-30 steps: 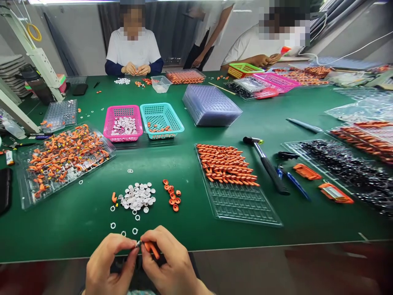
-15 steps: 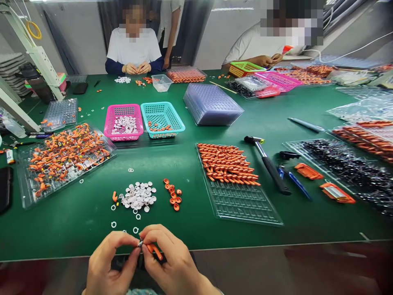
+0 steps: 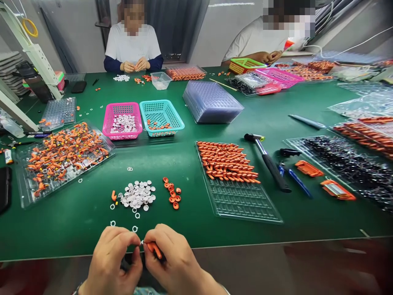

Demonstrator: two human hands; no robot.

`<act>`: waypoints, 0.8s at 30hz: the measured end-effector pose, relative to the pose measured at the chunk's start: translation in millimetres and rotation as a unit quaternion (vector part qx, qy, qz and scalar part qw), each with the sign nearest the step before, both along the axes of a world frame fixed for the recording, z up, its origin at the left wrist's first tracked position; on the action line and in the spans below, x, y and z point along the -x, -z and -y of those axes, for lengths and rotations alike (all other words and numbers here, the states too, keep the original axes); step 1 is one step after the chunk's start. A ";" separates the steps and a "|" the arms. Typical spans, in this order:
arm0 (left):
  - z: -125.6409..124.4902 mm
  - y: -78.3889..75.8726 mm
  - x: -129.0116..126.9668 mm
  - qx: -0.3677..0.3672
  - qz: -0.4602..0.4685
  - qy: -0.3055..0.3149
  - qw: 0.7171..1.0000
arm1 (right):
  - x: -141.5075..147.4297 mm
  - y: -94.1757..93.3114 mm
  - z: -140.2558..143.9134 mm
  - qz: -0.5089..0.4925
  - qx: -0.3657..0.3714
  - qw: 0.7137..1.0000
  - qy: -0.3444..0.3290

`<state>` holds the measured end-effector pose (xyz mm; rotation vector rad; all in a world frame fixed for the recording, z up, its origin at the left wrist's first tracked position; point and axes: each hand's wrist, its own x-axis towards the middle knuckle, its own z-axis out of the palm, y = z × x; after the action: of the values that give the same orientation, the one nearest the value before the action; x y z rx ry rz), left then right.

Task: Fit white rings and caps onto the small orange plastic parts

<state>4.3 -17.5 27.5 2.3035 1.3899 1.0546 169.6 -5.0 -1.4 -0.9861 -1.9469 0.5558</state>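
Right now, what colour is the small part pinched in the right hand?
Orange part, held in the right hand; only the head view shows it.

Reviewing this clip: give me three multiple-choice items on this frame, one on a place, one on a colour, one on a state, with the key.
1. Where does the hammer lie?
A. right of the clear tray
B. inside the teal basket
C. beside the white discs

2. What colour is the basket holding white parts?
A. green
B. pink
C. blue

3. How does the right hand stand?
A. flat on the table
B. pinching an orange part
C. holding the hammer

Key: 1 A, its handle lies just right of the tray with orange pieces. 2 B, its mesh is pink. 3 B, its fingers close on the orange part, meeting the left hand.
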 end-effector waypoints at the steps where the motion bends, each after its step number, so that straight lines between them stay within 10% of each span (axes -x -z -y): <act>1: -0.7 -0.9 0.0 0.000 -0.005 0.004 1.000 | -0.8 -0.1 -0.2 -0.001 0.007 1.000 -0.003; 14: -2.2 -6.1 3.9 0.292 0.106 -0.020 0.950 | -13.4 -4.0 -10.3 -0.173 0.278 0.932 -0.158; 24: -58.8 7.6 8.6 0.066 -0.170 -0.012 0.983 | -34.4 -0.7 -12.7 -0.253 0.288 0.918 -0.104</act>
<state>-4.3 41.3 19.9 2.4532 1.5585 0.5704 204.1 7.7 -0.7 -0.8610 -1.4412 1.4152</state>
